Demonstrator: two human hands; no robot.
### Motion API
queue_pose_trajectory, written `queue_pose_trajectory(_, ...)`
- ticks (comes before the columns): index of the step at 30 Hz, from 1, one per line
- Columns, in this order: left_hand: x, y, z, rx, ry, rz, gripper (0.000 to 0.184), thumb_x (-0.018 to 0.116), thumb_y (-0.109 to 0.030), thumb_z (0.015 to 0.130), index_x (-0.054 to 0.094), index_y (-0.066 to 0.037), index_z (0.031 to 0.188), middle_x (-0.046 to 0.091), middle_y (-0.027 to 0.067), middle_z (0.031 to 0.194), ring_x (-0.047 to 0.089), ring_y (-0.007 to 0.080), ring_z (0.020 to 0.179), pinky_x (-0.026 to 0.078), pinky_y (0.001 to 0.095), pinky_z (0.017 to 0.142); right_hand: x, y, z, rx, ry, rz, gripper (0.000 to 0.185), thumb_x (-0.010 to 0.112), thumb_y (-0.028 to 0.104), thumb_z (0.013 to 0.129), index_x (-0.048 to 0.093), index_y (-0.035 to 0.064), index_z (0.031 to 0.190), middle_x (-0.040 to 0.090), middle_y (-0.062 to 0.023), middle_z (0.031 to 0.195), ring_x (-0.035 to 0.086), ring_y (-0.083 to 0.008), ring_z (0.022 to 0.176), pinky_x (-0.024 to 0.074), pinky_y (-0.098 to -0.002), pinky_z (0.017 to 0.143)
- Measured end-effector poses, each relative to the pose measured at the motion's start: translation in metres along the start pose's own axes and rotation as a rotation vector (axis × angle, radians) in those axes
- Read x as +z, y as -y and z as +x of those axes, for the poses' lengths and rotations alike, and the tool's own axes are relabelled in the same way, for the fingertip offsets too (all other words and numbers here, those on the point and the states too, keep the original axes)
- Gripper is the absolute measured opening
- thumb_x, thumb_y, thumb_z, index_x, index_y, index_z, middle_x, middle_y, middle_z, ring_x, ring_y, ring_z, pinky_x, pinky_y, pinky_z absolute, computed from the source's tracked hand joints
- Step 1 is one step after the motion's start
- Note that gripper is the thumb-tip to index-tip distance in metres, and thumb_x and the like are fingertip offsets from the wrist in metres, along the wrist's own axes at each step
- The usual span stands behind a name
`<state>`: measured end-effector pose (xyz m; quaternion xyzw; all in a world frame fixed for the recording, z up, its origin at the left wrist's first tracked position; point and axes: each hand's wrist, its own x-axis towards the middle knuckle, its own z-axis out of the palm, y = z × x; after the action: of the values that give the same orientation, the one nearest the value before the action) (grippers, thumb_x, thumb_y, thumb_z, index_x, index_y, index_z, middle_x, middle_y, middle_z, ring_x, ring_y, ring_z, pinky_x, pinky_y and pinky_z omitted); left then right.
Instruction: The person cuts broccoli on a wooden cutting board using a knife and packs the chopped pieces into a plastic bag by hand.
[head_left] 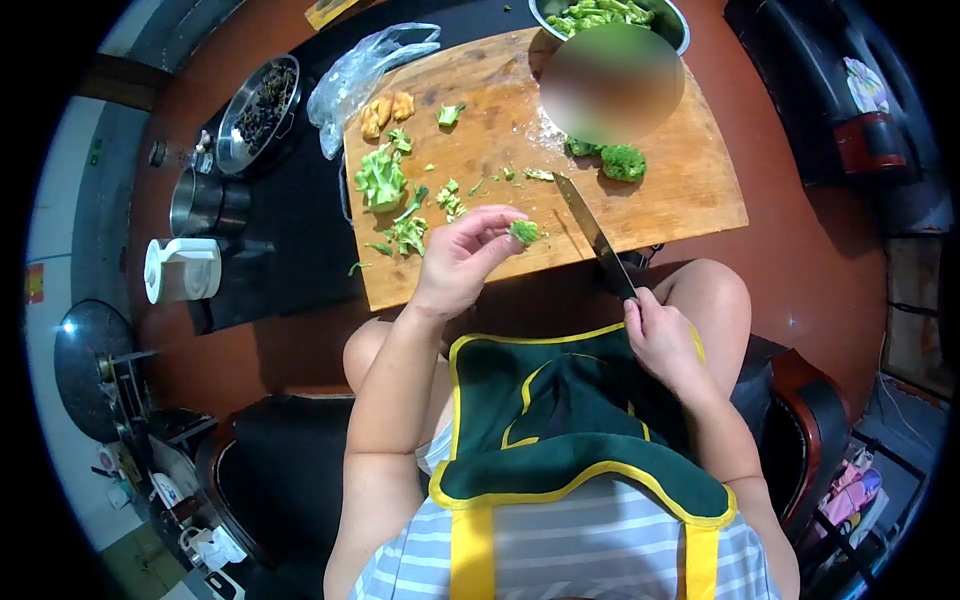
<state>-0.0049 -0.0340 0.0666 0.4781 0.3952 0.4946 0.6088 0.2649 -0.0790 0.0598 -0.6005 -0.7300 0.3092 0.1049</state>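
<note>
My left hand pinches a small broccoli floret between thumb and fingers, just above the near part of the wooden cutting board. Wrapped round the handle of a kitchen knife is my right hand, near the board's front edge. The dark blade points away from me, its tip over the board. Farther off, larger broccoli florets lie on the board, partly covered by a blurred patch. On the left side are a cut broccoli stalk, leafy trimmings and small scraps.
A metal bowl of green pieces stands at the board's far right. Yellowish-orange pieces and a clear plastic bag are at the far left. Beyond the board's left side stand a metal pan, a dark pot and a clear pitcher.
</note>
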Motion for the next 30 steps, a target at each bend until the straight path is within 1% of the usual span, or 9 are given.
queue_pose_trajectory(3, 0.004, -0.009, 0.021, -0.201, -0.227, -0.052, 0.027, 0.056, -0.006, 0.089, 0.055, 0.003, 0.114, 0.061, 0.0067, 0.102, 0.06, 0.0155, 0.092, 0.049, 0.0298, 0.085, 0.004, -0.005, 0.003, -0.006, -0.015, 0.015, 0.018, 0.048, 0.019, 0.091, 0.048, 0.0025, 0.085, 0.057, -0.0242, 0.06, 0.057, -0.0421, 0.056, 0.046, -0.0526, 0.055)
queue_pose_trajectory(7, 0.006, -0.035, 0.104, -0.19, -0.305, 0.133, 0.034, 0.051, -0.009, 0.092, 0.051, 0.004, 0.123, 0.06, 0.0055, 0.098, 0.058, 0.0129, 0.085, 0.048, 0.0267, 0.084, 0.004, -0.014, 0.003, 0.017, -0.001, 0.031, 0.018, 0.047, 0.02, 0.091, 0.05, 0.0025, 0.086, 0.057, -0.0242, 0.061, 0.057, -0.0423, 0.057, 0.0463, -0.0526, 0.055)
queue_pose_trajectory(12, 0.023, -0.057, 0.225, -0.024, -0.294, 0.364, 0.03, 0.051, -0.004, 0.091, 0.052, 0.008, 0.118, 0.063, 0.0121, 0.102, 0.065, 0.0179, 0.086, 0.055, 0.0269, 0.08, 0.001, -0.018, 0.003, 0.029, 0.008, 0.069, 0.02, 0.046, 0.02, 0.091, 0.05, 0.0019, 0.085, 0.057, -0.0253, 0.061, 0.057, -0.0432, 0.058, 0.0466, -0.0528, 0.057)
queue_pose_trajectory(15, 0.002, -0.032, 0.29, 0.187, -0.178, 0.393, 0.029, 0.051, -0.006, 0.092, 0.055, 0.003, 0.119, 0.064, 0.0125, 0.102, 0.066, 0.0183, 0.088, 0.055, 0.0255, 0.079, -0.002, -0.02, 0.005, 0.04, -0.008, 0.092, 0.017, 0.048, 0.019, 0.09, 0.05, 0.0025, 0.086, 0.057, -0.0239, 0.062, 0.056, -0.042, 0.059, 0.0453, -0.0512, 0.055)
queue_pose_trajectory(21, 0.007, -0.031, 0.282, 0.333, -0.15, 1.228, 0.034, 0.06, -0.019, 0.088, 0.059, -0.015, 0.121, 0.066, 0.0095, 0.102, 0.066, 0.0164, 0.086, 0.052, 0.029, 0.076, -0.003, -0.021, 0.007, 0.019, 0.012, 0.084, 0.019, 0.047, 0.02, 0.091, 0.049, 0.0024, 0.086, 0.057, -0.0251, 0.061, 0.058, -0.0432, 0.059, 0.0463, -0.0536, 0.057)
queue_pose_trajectory(22, 0.006, -0.036, 0.275, 0.229, -0.133, 1.186, 0.033, 0.061, -0.025, 0.086, 0.061, -0.018, 0.118, 0.067, 0.0084, 0.103, 0.066, 0.0173, 0.085, 0.051, 0.0312, 0.076, -0.003, -0.021, 0.007, 0.013, 0.002, 0.091, 0.018, 0.047, 0.02, 0.091, 0.049, 0.0025, 0.087, 0.057, -0.0249, 0.062, 0.058, -0.043, 0.059, 0.0464, -0.0534, 0.056)
queue_pose_trajectory(26, -0.022, -0.056, 0.241, 0.317, -0.193, 1.285, 0.025, 0.057, -0.027, 0.087, 0.066, -0.011, 0.105, 0.069, 0.0096, 0.091, 0.066, 0.0197, 0.084, 0.051, 0.0322, 0.074, -0.005, -0.025, 0.003, 0.008, -0.034, 0.095, 0.017, 0.047, 0.019, 0.091, 0.05, 0.0029, 0.088, 0.058, -0.0239, 0.062, 0.058, -0.0422, 0.058, 0.0467, -0.0528, 0.055)
queue_pose_trajectory(29, -0.03, -0.041, 0.181, 0.081, 0.048, 1.551, 0.02, 0.057, -0.023, 0.086, 0.067, -0.007, 0.095, 0.067, 0.0137, 0.085, 0.065, 0.0281, 0.082, 0.051, 0.0365, 0.073, -0.008, -0.029, 0.003, 0.018, -0.072, 0.129, 0.016, 0.047, 0.018, 0.091, 0.05, 0.003, 0.09, 0.058, -0.0234, 0.062, 0.058, -0.0419, 0.058, 0.0469, -0.0527, 0.055)
queue_pose_trajectory(30, -0.024, -0.029, 0.156, -0.041, 0.115, 1.604, 0.02, 0.058, -0.022, 0.085, 0.066, -0.009, 0.098, 0.065, 0.0139, 0.094, 0.062, 0.0301, 0.089, 0.05, 0.0387, 0.077, -0.011, -0.028, 0.003, 0.033, -0.076, 0.146, 0.015, 0.047, 0.018, 0.091, 0.05, 0.003, 0.09, 0.058, -0.0235, 0.062, 0.058, -0.0419, 0.058, 0.047, -0.0527, 0.055)
